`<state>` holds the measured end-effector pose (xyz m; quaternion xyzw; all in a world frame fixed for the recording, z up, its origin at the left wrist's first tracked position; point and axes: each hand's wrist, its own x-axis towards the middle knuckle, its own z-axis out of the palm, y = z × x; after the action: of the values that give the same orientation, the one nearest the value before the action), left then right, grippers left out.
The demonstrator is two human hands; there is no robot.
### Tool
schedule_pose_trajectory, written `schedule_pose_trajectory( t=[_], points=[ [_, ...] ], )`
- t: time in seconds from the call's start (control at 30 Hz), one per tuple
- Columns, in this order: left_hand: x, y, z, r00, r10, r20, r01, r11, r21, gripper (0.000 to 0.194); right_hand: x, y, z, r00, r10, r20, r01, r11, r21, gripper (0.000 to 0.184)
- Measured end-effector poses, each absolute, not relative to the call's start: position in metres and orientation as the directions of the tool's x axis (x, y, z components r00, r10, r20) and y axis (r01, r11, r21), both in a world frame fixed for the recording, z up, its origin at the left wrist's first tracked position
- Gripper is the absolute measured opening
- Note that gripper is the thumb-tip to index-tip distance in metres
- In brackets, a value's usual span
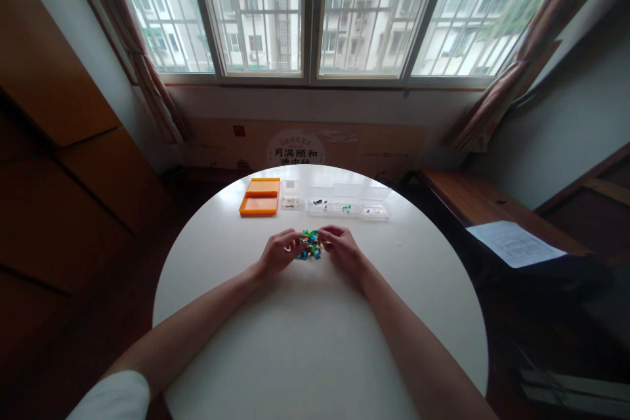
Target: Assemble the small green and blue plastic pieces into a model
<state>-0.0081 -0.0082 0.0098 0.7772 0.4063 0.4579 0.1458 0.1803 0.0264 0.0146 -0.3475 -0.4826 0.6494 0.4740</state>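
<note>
A small pile of tiny coloured pieces [310, 251], mostly green and blue with some dark and yellow ones, lies on the white round table. From the left, my left hand [281, 252] reaches to the pile's edge, its fingers curled and thumb and forefinger drawn together. My right hand [340, 246] is at the other side, with thumb and fingertips pinched together over the pile's right edge. Whatever sits between the fingertips of either hand is too small to make out. Part of the pile is hidden by the fingers.
Behind the pile stand an orange tray [259, 205] with its lid open, a small clear box [290, 202], and a row of clear open-lidded boxes [347, 209] holding dark, green and blue bits. A paper sheet [514, 243] lies on a wooden bench at the right.
</note>
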Motion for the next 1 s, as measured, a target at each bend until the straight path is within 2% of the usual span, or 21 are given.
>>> schedule_pose_trajectory(
  t=[0.13,0.3,0.5,0.67,0.83,1.0],
  points=[
    [-0.009,-0.007,0.009,0.294,0.756,0.585,0.491,-0.645,0.586,0.020,0.192,0.036,0.014,-0.171,0.985,-0.004,-0.443,-0.081,-0.893,0.025],
    [-0.009,-0.006,0.008,0.323,0.761,0.563,0.476,-0.645,0.599,0.020,0.204,0.045,0.013,0.007,0.999,-0.033,-0.521,-0.025,-0.853,0.027],
    [-0.009,-0.005,0.006,0.336,0.756,0.562,0.474,-0.651,0.592,0.020,0.225,0.059,0.011,0.269,0.958,-0.096,-0.511,0.058,-0.858,0.032],
    [-0.009,-0.005,0.004,0.350,0.753,0.558,0.483,-0.655,0.581,0.020,0.253,0.078,0.002,0.483,0.875,0.018,-0.415,0.246,-0.876,0.030],
    [-0.009,-0.006,0.007,0.381,0.751,0.540,0.482,-0.660,0.577,0.022,0.260,0.090,-0.007,0.550,0.830,0.097,-0.325,0.320,-0.890,0.028],
    [-0.008,-0.008,0.010,0.394,0.760,0.517,0.500,-0.649,0.573,0.021,0.258,0.093,-0.009,0.476,0.869,0.134,-0.291,0.300,-0.909,0.040]
  ],
)
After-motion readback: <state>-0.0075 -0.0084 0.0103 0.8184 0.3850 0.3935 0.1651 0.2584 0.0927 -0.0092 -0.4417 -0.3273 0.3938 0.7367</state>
